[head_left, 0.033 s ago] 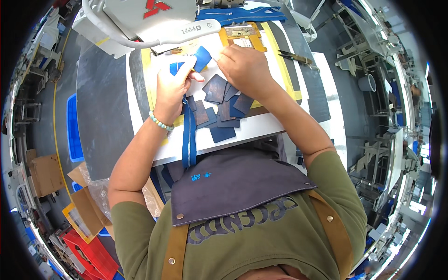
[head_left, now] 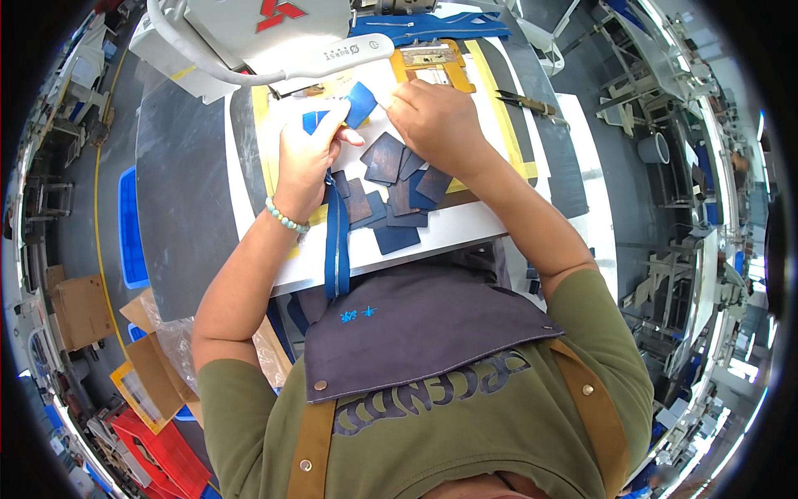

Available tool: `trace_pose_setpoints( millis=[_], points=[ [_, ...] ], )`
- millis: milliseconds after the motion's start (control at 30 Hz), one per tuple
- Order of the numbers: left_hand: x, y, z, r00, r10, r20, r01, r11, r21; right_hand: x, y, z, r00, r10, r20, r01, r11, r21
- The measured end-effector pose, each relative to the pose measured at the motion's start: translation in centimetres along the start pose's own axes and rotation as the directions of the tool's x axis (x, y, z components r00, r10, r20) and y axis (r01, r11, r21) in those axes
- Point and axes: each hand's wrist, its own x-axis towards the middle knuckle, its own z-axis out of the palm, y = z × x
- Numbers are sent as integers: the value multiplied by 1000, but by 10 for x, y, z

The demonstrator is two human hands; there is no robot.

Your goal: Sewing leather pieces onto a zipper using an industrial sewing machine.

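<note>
My left hand (head_left: 309,145) is closed, its thumb pressing on a shiny blue square patch (head_left: 361,103) that sticks up beyond the thumb tip. More blue material (head_left: 312,121) shows on the outer side of the same hand. From beneath my left wrist a blue zipper (head_left: 337,241) with pale teeth hangs down over the table's near edge; whether the fingers grip it is hidden. My right hand (head_left: 434,116) is just right of the patch, fingers curled together, and what they pinch cannot be made out. Between my forearms lies a loose pile of dark blue square patches (head_left: 395,195).
A white machine head (head_left: 258,37) with a control bar (head_left: 337,58) overhangs the far left. Behind my hands sits a yellow clamp frame (head_left: 432,65), with blue zippers (head_left: 428,27) beyond. Snips (head_left: 525,102) lie at the right. A blue bin (head_left: 129,229) stands left of the table.
</note>
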Motion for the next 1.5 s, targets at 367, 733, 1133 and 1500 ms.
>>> trace_pose_setpoints(
  millis=[367, 733, 1133, 1500],
  points=[
    [1, -3, -2, 1000, -19, -9, 18, 997, -71, 0, 0, -8, 1000, -19, 5, 19, 999, -50],
    [-1, -1, -1, 1000, -10, 15, 10, 998, -57, -10, 39, -62, 904, 423, 65, -421, 906, -40],
    [-8, 8, 8, 995, 60, 77, -63, 997, 36, -4, -5, -26, 906, 422, 33, -336, 671, 660],
    [-4, 5, -2, 982, 18, 186, -5, 998, -66, -4, -3, -26, 946, 322, 34, -266, 714, 648]
  ],
)
